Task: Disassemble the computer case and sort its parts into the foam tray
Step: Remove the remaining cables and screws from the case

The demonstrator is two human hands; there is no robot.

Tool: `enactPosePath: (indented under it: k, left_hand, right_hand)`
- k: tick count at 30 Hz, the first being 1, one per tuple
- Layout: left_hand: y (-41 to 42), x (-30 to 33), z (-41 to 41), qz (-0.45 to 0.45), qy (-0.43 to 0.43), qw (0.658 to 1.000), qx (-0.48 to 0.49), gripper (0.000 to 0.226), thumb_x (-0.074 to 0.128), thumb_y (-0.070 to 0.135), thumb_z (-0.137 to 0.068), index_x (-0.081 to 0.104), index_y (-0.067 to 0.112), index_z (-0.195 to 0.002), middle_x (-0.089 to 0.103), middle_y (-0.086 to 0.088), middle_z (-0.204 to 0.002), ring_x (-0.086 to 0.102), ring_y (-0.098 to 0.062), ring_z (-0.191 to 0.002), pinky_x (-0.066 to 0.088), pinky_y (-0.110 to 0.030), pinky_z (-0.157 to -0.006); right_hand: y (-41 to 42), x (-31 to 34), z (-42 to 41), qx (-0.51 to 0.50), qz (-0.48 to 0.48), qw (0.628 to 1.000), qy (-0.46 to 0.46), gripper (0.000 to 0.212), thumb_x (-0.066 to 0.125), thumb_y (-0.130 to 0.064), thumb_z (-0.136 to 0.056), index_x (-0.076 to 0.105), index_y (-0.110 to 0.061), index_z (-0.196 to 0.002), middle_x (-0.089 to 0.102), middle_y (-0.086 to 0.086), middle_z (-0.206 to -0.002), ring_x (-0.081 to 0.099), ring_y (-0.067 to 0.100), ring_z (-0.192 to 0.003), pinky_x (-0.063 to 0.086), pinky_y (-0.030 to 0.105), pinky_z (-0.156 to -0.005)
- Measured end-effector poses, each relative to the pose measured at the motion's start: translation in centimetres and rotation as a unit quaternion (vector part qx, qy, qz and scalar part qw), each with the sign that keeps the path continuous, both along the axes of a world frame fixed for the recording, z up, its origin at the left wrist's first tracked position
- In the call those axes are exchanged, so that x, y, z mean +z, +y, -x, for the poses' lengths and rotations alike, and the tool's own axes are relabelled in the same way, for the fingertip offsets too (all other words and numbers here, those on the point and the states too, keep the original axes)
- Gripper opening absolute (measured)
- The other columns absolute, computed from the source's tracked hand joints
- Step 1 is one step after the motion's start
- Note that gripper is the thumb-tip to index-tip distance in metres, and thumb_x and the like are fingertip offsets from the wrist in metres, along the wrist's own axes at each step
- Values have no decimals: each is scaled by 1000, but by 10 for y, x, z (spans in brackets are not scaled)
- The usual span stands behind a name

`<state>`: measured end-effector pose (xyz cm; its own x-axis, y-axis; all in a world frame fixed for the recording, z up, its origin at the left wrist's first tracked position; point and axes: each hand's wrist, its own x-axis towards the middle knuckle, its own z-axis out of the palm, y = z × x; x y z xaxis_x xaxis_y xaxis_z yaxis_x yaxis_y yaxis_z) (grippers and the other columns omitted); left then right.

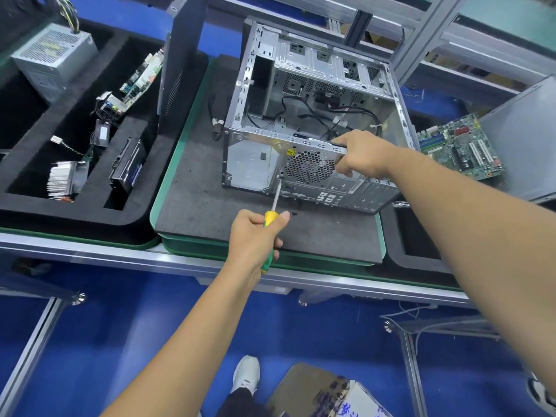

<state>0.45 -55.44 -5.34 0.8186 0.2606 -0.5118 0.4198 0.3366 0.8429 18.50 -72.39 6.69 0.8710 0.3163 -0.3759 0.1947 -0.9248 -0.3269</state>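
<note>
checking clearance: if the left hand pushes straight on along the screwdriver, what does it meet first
The left hand grips the screwdriver, whose tip already sits at the computer case rear panel, beside the fan grille. Going on, it would probably meet that panel first.

The computer case (313, 115) stood open-sided on the mat (210, 206) at the middle of the bench, with the foam tray (99, 212) to its left and a motherboard (460, 145) to its right. In the tray's compartments a power supply (52, 55) sat at the far left, a heatsink (64, 180) at the near end, and a drive (128, 167) in a slot right of the heatsink. Before the case the left hand (255, 236) held a screwdriver (272, 218) with its tip at the case's near face beside the fan grille (310, 165), while the right hand (365, 155) gripped the near top edge above the grille.
</note>
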Motion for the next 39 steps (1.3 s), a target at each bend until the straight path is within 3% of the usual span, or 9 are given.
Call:
enactPosePath:
  k: [6,11,16,19,23,28,33,36,39]
  left_hand:
    - [-2,-2,4,38,-16,999,-26,43,69,49,-95,59,7,-94,74,-9,-87,78,-20,-78,62,-34,-63]
    - [-1,4,1,145,42,986,-66,52,46,55,-105,72,11,-98,68,2,-71,58,-11,-53,48,-24,-47]
    - [-9,5,0,93,45,993,-54,46,72,57,-89,57,15,-102,59,4,-64,49,-10,-45,39,-24,-42]
    - [-10,0,2,62,29,998,-18,48,83,48,-82,51,15,-96,60,2,-57,55,-12,-46,46,-24,-45]
    - [-10,1,4,92,-18,996,-9,42,73,49,-91,56,11,-88,72,-4,-76,77,-21,-72,58,-28,-55]
    - [-11,11,2,171,35,983,-54,53,46,58,-104,73,13,-96,67,2,-73,57,-11,-52,50,-24,-46]
    - [-11,9,-1,83,51,994,-46,44,69,56,-92,61,16,-108,56,5,-56,47,-11,-44,38,-25,-43]
    - [-7,5,1,47,28,998,-22,52,82,47,-84,54,11,-107,63,3,-59,60,-12,-49,48,-25,-47]
    - [-3,6,2,64,0,998,-28,40,68,48,-95,59,9,-97,72,-3,-78,75,-16,-69,58,-28,-55]
  right_hand:
    - [0,0,1,0,-2,1000,-8,71,64,0,-71,58,-12,-140,70,11,-89,52,22,-55,42,24,-39]
    - [0,1,2,9,2,1000,-7,51,64,-1,-70,66,-17,-118,71,19,-90,51,23,-56,44,26,-41]
    - [3,5,5,22,3,1000,-10,37,63,-1,-69,53,-37,-74,69,25,-88,50,26,-58,46,29,-43]
    - [3,5,5,19,7,1000,-6,39,63,-1,-72,52,-37,-80,70,18,-84,53,27,-61,47,29,-44]
    - [3,5,6,27,2,1000,-5,39,63,-1,-71,52,-37,-82,69,26,-88,50,26,-59,46,30,-46]
    - [2,4,5,25,4,1000,-8,33,63,-1,-72,55,-29,-87,68,25,-84,51,27,-59,48,30,-45]
    - [3,5,6,27,-2,1000,-11,37,63,-1,-72,53,-37,-75,65,17,-76,48,25,-55,45,29,-44]
    - [1,3,4,17,-2,1000,-10,29,64,-1,-72,65,-23,-92,68,21,-81,48,24,-54,44,28,-42]
    - [-1,0,2,7,0,1000,-6,57,64,-3,-70,65,-15,-126,71,22,-87,48,24,-53,43,28,-43]
